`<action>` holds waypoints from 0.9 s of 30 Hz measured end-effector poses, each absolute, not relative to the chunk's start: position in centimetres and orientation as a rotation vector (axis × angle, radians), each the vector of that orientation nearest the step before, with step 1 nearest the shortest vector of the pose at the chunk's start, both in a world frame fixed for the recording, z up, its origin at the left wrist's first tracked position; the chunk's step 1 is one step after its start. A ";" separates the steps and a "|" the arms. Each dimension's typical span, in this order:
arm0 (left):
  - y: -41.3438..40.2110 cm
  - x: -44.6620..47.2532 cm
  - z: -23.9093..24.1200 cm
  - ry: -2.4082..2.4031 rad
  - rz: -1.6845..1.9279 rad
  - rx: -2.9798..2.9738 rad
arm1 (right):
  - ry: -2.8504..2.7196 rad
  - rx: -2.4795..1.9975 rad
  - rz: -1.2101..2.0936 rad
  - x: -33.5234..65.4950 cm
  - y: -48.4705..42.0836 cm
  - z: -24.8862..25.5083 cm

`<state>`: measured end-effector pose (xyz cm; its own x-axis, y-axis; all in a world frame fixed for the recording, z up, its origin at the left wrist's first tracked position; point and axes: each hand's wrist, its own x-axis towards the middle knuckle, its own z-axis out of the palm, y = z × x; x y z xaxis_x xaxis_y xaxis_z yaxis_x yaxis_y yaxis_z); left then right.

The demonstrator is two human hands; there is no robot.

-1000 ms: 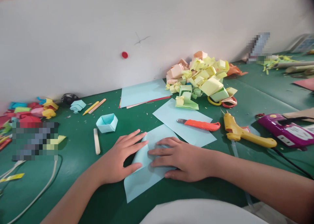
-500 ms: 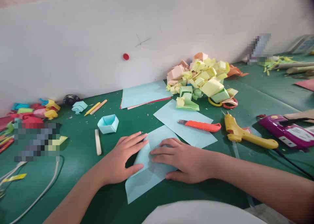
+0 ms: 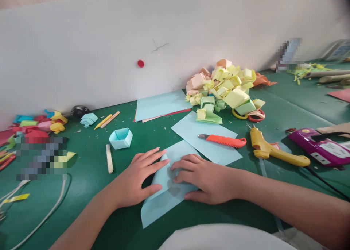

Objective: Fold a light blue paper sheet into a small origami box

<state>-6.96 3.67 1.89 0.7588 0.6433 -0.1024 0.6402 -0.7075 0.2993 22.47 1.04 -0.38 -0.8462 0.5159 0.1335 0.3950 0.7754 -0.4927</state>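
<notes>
A light blue sheet of paper (image 3: 166, 203) lies on the green table in front of me, its left side curled over toward the middle. My left hand (image 3: 142, 177) rests along that curled edge with fingers spread and thumb apart. On the right part of the same sheet sits my right hand (image 3: 201, 179), palm down, fingers bent and spread on the paper. Just beyond lies another light blue sheet (image 3: 186, 127), with an orange utility knife (image 3: 225, 140) on top of it. A small blue folded paper box (image 3: 120, 138) stands past my left hand.
A yellow glue gun (image 3: 276, 151) and a purple power strip (image 3: 319, 146) lie to the right. Folded paper pieces (image 3: 226, 84) are heaped by the wall, near scissors (image 3: 255, 115). Stacked sheets (image 3: 161, 106) lie at the back. A white stick (image 3: 109, 158) and a cable (image 3: 54, 210) are on the left.
My left hand has moved slightly right, bringing the curled left edge of the paper a little further inward. My right hand's fingers have drawn back slightly to the right.
</notes>
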 end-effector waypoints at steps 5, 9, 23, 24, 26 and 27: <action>3.7 -6.8 2.0 1.008 0.036 2.641 | -2.693 -0.724 0.692 22.5 1.0 -0.4; 3.7 -6.8 2.0 1.006 0.042 2.642 | -2.709 -0.721 0.732 22.5 1.0 -0.3; 4.3 -7.3 1.6 0.906 0.412 2.766 | -2.647 -0.701 0.788 22.6 1.1 -0.4; 4.3 -7.2 1.5 0.895 0.407 2.768 | -2.639 -0.700 0.789 22.6 1.1 -0.4; 4.3 -7.2 1.3 0.879 0.373 2.777 | -2.632 -0.705 0.782 22.5 1.0 -0.4; 4.3 -7.2 1.2 0.876 0.353 2.784 | -2.634 -0.719 0.769 22.5 1.0 -0.4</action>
<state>-7.21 4.32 1.20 0.7957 0.5827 0.1651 0.5346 -0.8039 0.2607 22.51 0.99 -0.44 -0.8283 0.5414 0.1445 0.3785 0.7307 -0.5682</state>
